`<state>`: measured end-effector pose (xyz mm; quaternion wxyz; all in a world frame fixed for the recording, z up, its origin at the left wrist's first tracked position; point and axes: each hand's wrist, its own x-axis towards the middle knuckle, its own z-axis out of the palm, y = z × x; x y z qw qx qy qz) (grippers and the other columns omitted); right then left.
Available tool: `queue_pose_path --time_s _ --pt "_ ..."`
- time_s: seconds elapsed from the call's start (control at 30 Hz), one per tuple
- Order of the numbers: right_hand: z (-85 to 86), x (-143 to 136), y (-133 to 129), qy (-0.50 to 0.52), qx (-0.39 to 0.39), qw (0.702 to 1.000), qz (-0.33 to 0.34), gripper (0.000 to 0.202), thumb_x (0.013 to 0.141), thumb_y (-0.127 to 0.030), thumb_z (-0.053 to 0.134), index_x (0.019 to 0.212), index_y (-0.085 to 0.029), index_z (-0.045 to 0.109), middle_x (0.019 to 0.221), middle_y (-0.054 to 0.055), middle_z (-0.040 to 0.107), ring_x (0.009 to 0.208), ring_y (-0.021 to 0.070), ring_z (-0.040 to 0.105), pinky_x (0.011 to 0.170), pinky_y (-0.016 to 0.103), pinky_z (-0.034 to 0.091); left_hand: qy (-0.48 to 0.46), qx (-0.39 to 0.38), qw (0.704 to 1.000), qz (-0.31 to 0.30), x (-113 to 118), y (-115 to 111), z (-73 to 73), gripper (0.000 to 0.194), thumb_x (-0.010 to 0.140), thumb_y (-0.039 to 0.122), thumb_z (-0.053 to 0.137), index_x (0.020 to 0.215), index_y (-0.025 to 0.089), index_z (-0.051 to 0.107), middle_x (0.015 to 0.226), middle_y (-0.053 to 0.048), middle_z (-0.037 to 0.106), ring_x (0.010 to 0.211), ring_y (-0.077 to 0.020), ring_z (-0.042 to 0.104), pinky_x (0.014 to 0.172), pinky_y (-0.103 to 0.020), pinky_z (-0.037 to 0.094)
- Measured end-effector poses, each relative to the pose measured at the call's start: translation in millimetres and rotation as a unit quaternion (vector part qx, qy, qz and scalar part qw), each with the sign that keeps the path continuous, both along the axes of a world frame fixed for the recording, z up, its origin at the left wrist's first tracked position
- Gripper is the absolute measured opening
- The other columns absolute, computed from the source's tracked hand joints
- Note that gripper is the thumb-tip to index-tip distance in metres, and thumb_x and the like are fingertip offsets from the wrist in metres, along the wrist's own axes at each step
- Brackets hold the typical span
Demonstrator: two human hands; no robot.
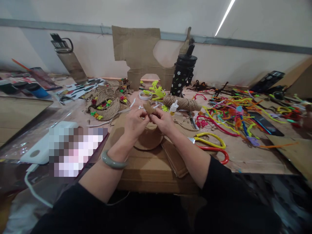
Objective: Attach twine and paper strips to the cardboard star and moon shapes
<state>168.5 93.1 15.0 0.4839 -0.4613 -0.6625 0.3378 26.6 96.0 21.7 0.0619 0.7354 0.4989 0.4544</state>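
A small brown piece of cardboard (148, 106) is pinched between the fingertips of my left hand (136, 122) and my right hand (162, 121), which meet over the table in front of me. Both hands are closed, and their fingers partly hide the piece. Below them lies a round cardboard disc (149, 140) on a larger cardboard sheet (136, 165). Close to my right fingers stands a small glue bottle (174, 107) with a white nozzle. A folded cardboard strip (174, 159) rests under my right forearm.
Scissors (211, 139) with yellow and red handles lie right of my forearm. Colourful pipe cleaners (234, 120) cover the right side. Behind my hands are a twine roll (182, 102) and a black flowered bottle (181, 76). Coiled rope pieces (107, 100), a power bank (44, 149) and a phone (80, 152) are left.
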Motion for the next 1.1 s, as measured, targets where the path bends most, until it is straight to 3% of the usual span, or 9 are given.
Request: queue_pose_path --time_s 0.33,0.63,0.87,1.1 --pt "7.6 -2 -2 0.088 -0.097 0.991 0.009 0.016 0.072 -0.033 0.058 0.077 -0.017 0.06 0.069 0.001 0.063 0.063 0.0119 0.059 0.062 0.025 0.047 -0.057 -0.023 0.998 -0.011 -2 -5 7.0 0.011 0.074 0.021 0.058 0.066 0.02 0.065 0.069 -0.001 0.068 0.07 -0.0158 0.062 0.07 -0.027 0.047" --pt "5.7 0 -1 0.053 -0.089 0.995 -0.012 0.017 0.076 -0.031 0.055 0.074 -0.016 0.062 0.068 0.002 0.065 0.066 0.012 0.061 0.06 0.023 0.047 -0.057 -0.015 0.998 -0.028 -4 -5 2.5 0.011 0.077 0.022 0.06 0.071 0.019 0.07 0.074 -0.003 0.072 0.074 -0.018 0.064 0.073 -0.03 0.047" --pt "-4.8 1 3 0.024 -0.035 0.999 -0.005 0.02 0.076 -0.035 0.054 0.076 -0.017 0.062 0.07 0.003 0.064 0.067 0.0139 0.059 0.063 0.027 0.047 -0.055 -0.029 0.998 -0.028 -3 -6 3.7 0.01 0.076 0.02 0.062 0.07 0.02 0.07 0.074 -0.003 0.072 0.075 -0.0181 0.065 0.074 -0.03 0.048" --pt "-4.8 1 1 0.021 -0.008 1.0 0.003 0.023 0.076 -0.037 0.055 0.081 -0.016 0.064 0.074 0.002 0.063 0.07 0.0134 0.056 0.068 0.028 0.048 -0.073 -0.016 0.997 -0.025 -2 -5 0.8 0.011 0.075 0.019 0.06 0.068 0.019 0.069 0.071 -0.003 0.071 0.071 -0.0167 0.064 0.071 -0.029 0.048"
